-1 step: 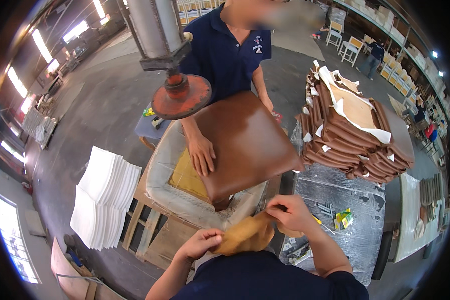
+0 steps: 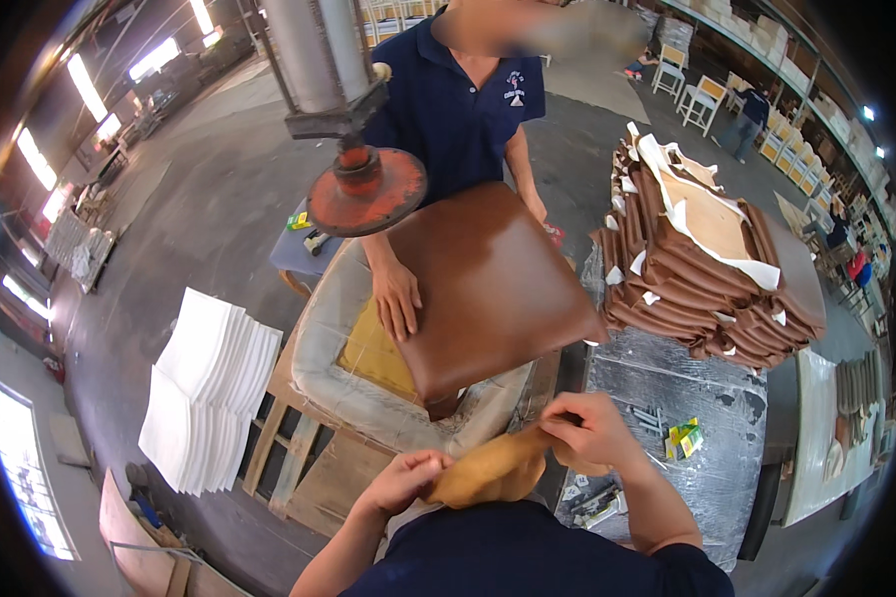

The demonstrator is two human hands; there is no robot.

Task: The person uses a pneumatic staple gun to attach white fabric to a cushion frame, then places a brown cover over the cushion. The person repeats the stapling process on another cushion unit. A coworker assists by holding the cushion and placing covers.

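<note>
A mustard-tan cloth (image 2: 495, 468) is stretched between my two hands, close in front of my body. My left hand (image 2: 406, 480) pinches its left end, and my right hand (image 2: 587, 430) grips the other end with curled fingers. Just beyond the cloth, a brown padded seat cushion (image 2: 508, 289) is tilted over a plastic-wrapped padded frame (image 2: 408, 423) with a yellow middle. Across from me a co-worker in a dark shirt (image 2: 468, 109) rests one hand (image 2: 396, 298) on the cushion; their other hand is at its far side.
A red round press head (image 2: 366, 194) hangs over the cushion's far left. Brown covers (image 2: 687, 269) are piled on the right, behind a plastic-covered table (image 2: 667, 398) with small tools and a yellow-green packet (image 2: 684, 438). White sheets (image 2: 207, 393) stand stacked at left by a wooden pallet (image 2: 294, 458).
My right hand has shifted slightly right, and the cloth spans a little wider. The cushion and the co-worker's hand look nearly unmoved.
</note>
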